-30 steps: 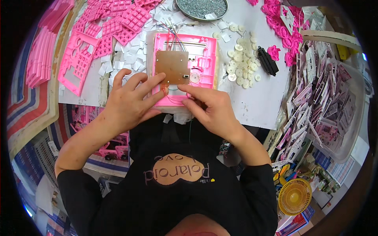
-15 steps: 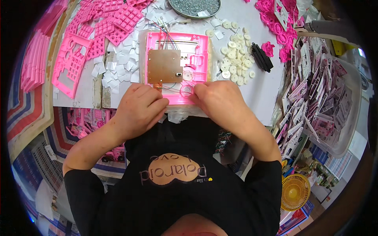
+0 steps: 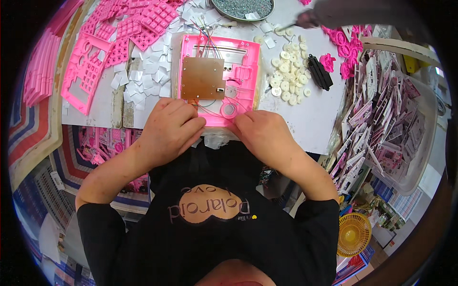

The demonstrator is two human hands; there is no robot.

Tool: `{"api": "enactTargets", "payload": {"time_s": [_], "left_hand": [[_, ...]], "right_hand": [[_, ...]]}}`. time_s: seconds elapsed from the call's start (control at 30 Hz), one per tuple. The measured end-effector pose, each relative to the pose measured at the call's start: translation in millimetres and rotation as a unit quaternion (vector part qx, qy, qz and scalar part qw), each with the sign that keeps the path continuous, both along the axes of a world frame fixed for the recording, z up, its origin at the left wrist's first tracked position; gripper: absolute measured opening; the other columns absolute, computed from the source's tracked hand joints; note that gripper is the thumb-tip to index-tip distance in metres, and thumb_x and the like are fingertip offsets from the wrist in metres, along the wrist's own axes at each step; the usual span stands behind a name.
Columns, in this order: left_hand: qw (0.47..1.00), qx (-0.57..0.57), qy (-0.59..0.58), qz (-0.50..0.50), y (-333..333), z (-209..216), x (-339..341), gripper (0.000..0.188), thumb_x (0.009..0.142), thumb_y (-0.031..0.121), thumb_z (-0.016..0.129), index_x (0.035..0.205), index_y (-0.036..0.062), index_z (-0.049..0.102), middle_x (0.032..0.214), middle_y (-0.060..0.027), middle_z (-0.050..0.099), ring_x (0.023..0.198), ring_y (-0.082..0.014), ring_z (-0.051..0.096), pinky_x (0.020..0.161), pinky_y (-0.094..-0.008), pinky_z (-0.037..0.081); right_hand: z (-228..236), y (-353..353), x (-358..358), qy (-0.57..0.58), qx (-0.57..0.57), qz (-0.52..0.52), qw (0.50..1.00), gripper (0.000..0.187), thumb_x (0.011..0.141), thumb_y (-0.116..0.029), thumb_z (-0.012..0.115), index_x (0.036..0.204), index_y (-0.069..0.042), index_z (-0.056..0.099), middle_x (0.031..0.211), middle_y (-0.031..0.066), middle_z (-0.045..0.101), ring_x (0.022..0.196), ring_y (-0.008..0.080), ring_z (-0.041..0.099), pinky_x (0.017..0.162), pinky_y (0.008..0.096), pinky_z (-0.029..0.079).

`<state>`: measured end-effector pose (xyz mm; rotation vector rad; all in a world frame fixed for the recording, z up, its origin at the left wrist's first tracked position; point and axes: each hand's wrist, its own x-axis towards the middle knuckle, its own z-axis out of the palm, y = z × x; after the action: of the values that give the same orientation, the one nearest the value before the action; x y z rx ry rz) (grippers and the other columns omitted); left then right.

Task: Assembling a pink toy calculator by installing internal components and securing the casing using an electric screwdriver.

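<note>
A pink plastic housing [image 3: 256,90] lies in front of me on a pale padded block, with its inside facing up. In it sit a brown circuit board [image 3: 202,78], a bundle of thin coloured wires [image 3: 206,35] at the far edge and a round ring-shaped part [image 3: 229,110] near the right hand. My left hand [image 3: 174,125] is closed at the near left corner, its fingertips by the wires there. My right hand [image 3: 262,131] is closed on the near right corner, fingers pinched at the rim. What lies under the fingertips is hidden.
A dark, blurred tool with a thin tip [image 3: 329,18] hangs over the far right. White round wheels [image 3: 291,71], black parts [image 3: 319,72], a bowl of screws [image 3: 243,8] and white paper pieces [image 3: 143,78] surround the housing. Pink keypads [image 3: 129,28] lie far left; a clear bin [image 3: 431,128] stands right.
My right hand has drawn back slightly toward the near edge, uncovering the ring-shaped part. The housing sits slightly turned. The dark tool has swung in from the right.
</note>
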<state>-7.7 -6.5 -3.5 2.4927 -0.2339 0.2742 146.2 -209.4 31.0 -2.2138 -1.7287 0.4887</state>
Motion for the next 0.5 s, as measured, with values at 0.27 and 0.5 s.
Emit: {"api": "enactTargets", "payload": {"time_s": [0.27,0.5], "left_hand": [[1.0,-0.01,-0.025,0.009,-1,-6,-1,0.03,0.074,0.01,0.079,0.101,0.0078,0.067,0.094,-0.0053,0.061,0.091,-0.026,0.062,0.084,-0.042,0.044],[0.998,-0.019,-0.063,-0.018,-26,-6,14,0.034,0.076,0.008,0.072,0.11,0.0087,0.068,0.091,-0.0048,0.061,0.086,-0.0253,0.061,0.077,-0.0415,0.044]], "right_hand": [[-3,-13,6,0.046,0.092,-0.043,0.994,0.009,0.084,-0.014,0.075,0.086,-0.008,0.068,0.077,0.0076,0.064,0.071,0.028,0.065,0.058,0.0397,0.052],[-18,-17,17,0.067,0.128,-0.01,0.99,0.011,0.082,-0.015,0.077,0.085,-0.009,0.068,0.074,0.007,0.063,0.068,0.0269,0.065,0.056,0.0388,0.051]]}}
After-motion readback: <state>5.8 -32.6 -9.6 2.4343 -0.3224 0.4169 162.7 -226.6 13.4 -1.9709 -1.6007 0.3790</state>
